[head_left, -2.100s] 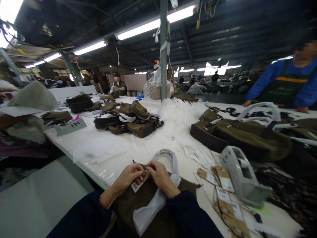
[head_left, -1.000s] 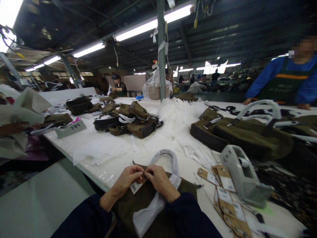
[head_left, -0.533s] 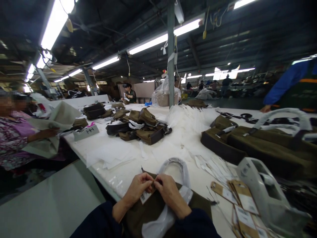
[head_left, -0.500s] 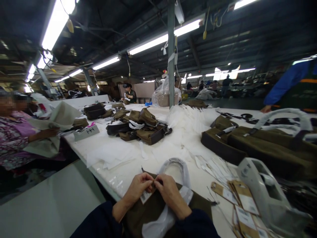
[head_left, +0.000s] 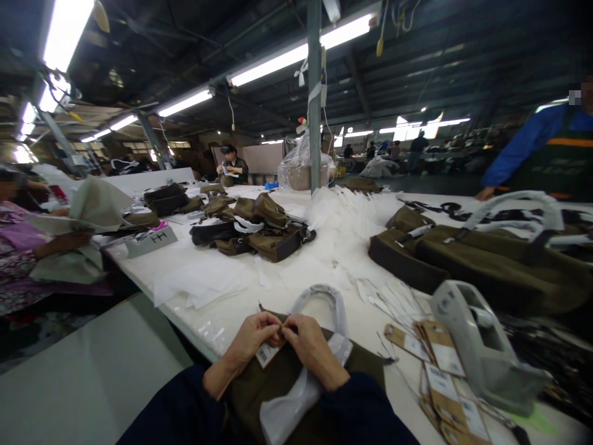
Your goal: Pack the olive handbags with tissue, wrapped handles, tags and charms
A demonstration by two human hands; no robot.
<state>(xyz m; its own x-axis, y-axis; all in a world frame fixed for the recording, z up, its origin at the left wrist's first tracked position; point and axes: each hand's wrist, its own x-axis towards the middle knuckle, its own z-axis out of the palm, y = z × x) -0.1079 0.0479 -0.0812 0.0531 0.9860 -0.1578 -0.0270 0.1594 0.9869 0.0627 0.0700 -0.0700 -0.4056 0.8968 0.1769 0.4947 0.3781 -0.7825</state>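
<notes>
An olive-brown bag (head_left: 273, 386) lies at the table's near edge, its handle (head_left: 324, 300) wrapped in white plastic. My left hand (head_left: 252, 340) and my right hand (head_left: 310, 349) meet over the bag's top edge, fingertips pinched together. Between them hangs a brown paper tag with a white barcode label (head_left: 267, 353). Both hands are closed on the tag at its attachment point, which is too small to make out.
Brown hang tags (head_left: 438, 364) and a grey tape dispenser (head_left: 482, 346) lie to my right. More olive bags (head_left: 467, 259) and a pile (head_left: 259, 232) sit farther back on the white table (head_left: 319, 272). A person in blue (head_left: 542, 154) stands far right; another person (head_left: 28, 247) sits left.
My hands have stayed pinched on the tag at the bag's top edge. The view has shifted slightly; the person at the left has slid toward the frame's edge.
</notes>
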